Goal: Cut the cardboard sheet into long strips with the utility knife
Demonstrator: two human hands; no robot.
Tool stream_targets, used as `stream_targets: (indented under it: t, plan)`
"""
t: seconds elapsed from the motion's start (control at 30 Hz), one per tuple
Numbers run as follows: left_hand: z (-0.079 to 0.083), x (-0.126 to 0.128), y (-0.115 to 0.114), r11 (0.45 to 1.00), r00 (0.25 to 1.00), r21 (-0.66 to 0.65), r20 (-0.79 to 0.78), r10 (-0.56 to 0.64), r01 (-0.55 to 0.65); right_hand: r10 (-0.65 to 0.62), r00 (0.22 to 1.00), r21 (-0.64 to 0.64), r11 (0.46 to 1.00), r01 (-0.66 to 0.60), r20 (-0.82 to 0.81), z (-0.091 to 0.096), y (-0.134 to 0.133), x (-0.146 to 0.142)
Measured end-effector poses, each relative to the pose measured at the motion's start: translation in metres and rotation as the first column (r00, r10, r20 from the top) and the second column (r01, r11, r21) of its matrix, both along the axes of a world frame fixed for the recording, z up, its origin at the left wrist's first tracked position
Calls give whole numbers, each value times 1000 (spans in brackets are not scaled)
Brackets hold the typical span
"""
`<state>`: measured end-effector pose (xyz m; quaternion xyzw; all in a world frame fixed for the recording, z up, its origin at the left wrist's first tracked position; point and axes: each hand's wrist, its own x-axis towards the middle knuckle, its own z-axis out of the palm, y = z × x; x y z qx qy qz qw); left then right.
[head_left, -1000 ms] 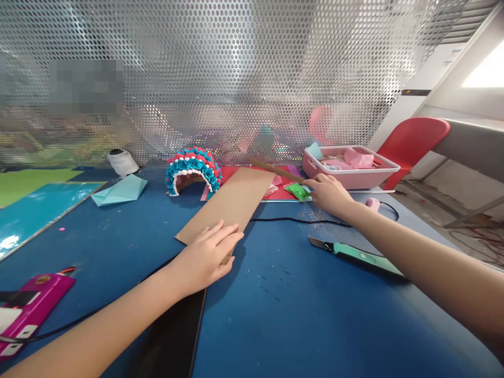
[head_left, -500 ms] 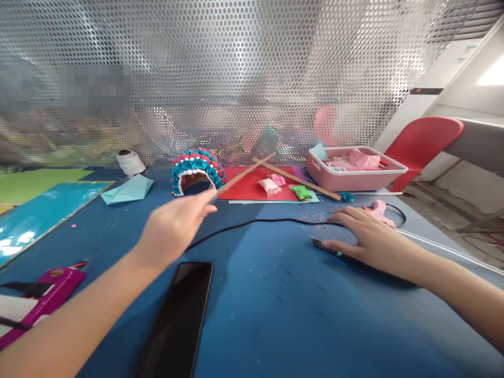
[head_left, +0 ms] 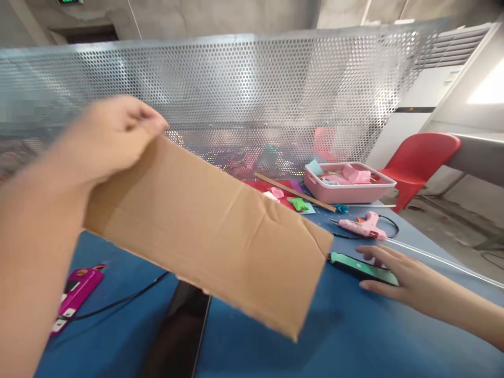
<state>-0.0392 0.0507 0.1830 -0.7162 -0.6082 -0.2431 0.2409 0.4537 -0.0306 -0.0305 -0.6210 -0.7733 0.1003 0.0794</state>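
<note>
My left hand [head_left: 122, 128] is raised at the left, its fingers pinched on the upper left corner of a long piece of brown cardboard [head_left: 212, 226]. The cardboard is creased near its right end and slants down to the right above the table. Low over the table at the right, my right hand [head_left: 397, 275] has its thumb and fingers apart on either side of a green and black utility knife [head_left: 362, 266]. Beneath the cardboard lies a black phone [head_left: 177, 336], partly covered by it.
A pink glue gun [head_left: 366, 226] lies beyond my right hand. Farther back are a pink basket [head_left: 350, 194], a narrow cardboard strip [head_left: 295, 192], a green packet [head_left: 298, 203] and red sheets. A magenta power strip [head_left: 81, 286] is at left. A perforated metal panel [head_left: 244, 100] borders the table.
My left hand has risen left, and the cardboard, earlier seen edge-on, now shows its broad face. My right hand has shifted right, uncovering more of the knife. The view has tilted up.
</note>
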Motion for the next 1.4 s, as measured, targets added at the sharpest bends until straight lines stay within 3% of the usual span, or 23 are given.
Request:
stream_targets:
  t: [0.03,0.1,0.13,0.33,0.43,0.53,0.73,0.9,1.03,1.13,1.3,1.4]
  plan:
    - [-6,16,0,962,992,-249,90,-91,111,18,1000,-14,1000,-18,-24,-2,1,1]
    - [-28,47,6,895,934,-398,354,-54,203,50,997,-18,999,-51,-61,-2,2,-1]
    - [-44,60,13,870,924,-441,381,-41,221,63,995,-15,998,-64,-75,-1,3,-2]
    - [-141,103,52,763,893,-574,449,-11,298,94,990,-13,995,-96,-109,5,1,-5]
    - [-171,118,58,736,883,-594,469,-12,325,18,994,-9,1000,-19,-109,4,1,-1]
    - [-191,128,54,713,877,-601,479,-40,360,-35,993,-20,999,33,-114,6,3,1]
    - [-201,118,26,670,879,-594,432,-201,445,68,986,-100,991,-84,-149,17,5,-16]
    - [-200,106,-3,669,900,-604,336,-279,433,78,977,-200,973,-118,-196,16,-4,-42]
    - [-206,106,-24,697,913,-590,290,-287,407,34,990,-307,949,-74,-134,17,-6,-57]
    - [-208,105,-42,733,929,-571,250,-273,369,20,995,-343,938,-51,-93,19,-2,-59]
    - [-210,96,-73,682,917,-613,279,-286,399,17,999,-397,917,-35,-47,22,3,-49]
    - [-218,85,-90,684,908,-600,234,-346,416,19,999,-390,920,-36,-46,23,6,-44]
